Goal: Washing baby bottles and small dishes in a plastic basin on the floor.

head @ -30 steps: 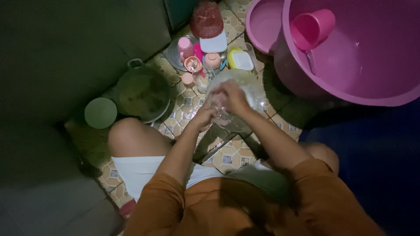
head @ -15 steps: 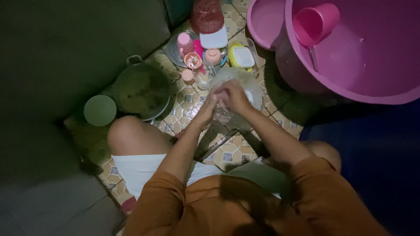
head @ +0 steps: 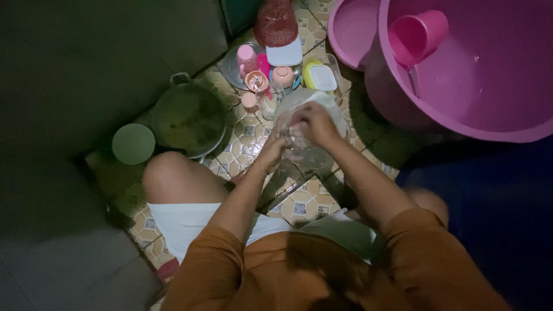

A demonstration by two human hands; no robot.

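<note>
Both of my hands clamp one clear glass jar (head: 305, 151) between them: left hand (head: 275, 145) underneath, right hand (head: 314, 122) over its top. Beyond them sits a yellow-rimmed lidded box (head: 320, 76).

One head-worn camera looks steeply down, close over the person's lap. The pink tub (head: 461, 86) fills its upper right corner.

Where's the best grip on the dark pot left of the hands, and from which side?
Take the dark pot by the loop handle at its far rim, coming from above. The handle sticks out clear of the green lid; the near rim sits close against the person's knee, so access there looks tight.
</note>
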